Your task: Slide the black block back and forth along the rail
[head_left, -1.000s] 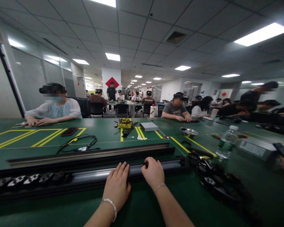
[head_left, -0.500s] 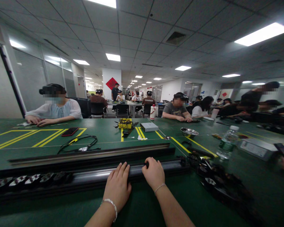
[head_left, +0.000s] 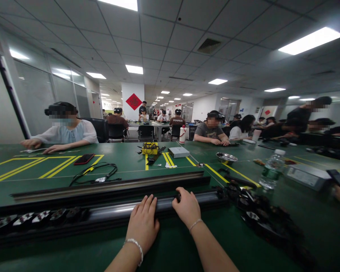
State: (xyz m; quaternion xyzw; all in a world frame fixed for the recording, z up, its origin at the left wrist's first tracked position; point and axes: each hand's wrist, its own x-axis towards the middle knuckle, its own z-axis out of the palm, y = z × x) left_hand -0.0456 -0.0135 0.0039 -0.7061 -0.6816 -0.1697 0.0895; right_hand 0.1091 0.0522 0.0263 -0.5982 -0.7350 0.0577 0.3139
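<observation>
A long black rail (head_left: 113, 210) with a shiny, smooth top lies across the table before me. My left hand (head_left: 144, 219) rests flat on it, fingers stretched out together and pointing away. Just to its right, my right hand (head_left: 188, 207) is curled at the rail, thumb and fingers closed on a small black piece (head_left: 178, 197) that is mostly hidden. Several black socket-like modules (head_left: 41, 217) with pale faces sit in the rail's left part. At its right end lies a heap of similar dark modules (head_left: 260, 219), partly lost in shadow.
Behind the rail lies a second long rail (head_left: 110, 187). Farther back are a black cable (head_left: 113, 170), a phone (head_left: 84, 159), a yellow box (head_left: 150, 148), a grey box (head_left: 178, 152) and a metal bowl (head_left: 226, 158). A water bottle (head_left: 272, 170) stands right. People sit around the table.
My right hand has shifted slightly right along the rail. My left hand stays flat, almost in place. Across the table at left, a person's hand has moved left.
</observation>
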